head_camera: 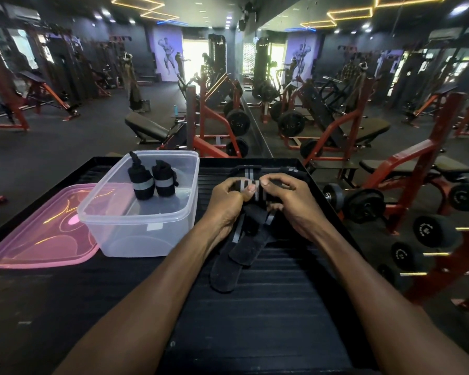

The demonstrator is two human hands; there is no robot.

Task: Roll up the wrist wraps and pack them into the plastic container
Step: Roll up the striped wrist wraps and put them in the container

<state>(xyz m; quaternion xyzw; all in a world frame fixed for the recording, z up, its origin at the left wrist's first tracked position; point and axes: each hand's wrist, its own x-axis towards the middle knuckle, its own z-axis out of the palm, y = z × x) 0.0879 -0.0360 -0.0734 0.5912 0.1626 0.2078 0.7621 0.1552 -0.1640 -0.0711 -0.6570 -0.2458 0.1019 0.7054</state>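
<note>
Pinching striped wrist wrap (pixel 251 185), left hand (pixel 228 204), right hand (pixel 287 201); container (pixel 136 228) just left

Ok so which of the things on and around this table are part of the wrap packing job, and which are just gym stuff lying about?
Part of the job:
- wrist wrap being rolled, gripped by left hand and right hand
- two rolled wraps in the plastic container
- another striped wrap behind the hands
- pink lid, beside the container

Just lying about:
- dumbbells on the rack
- weight benches
</note>
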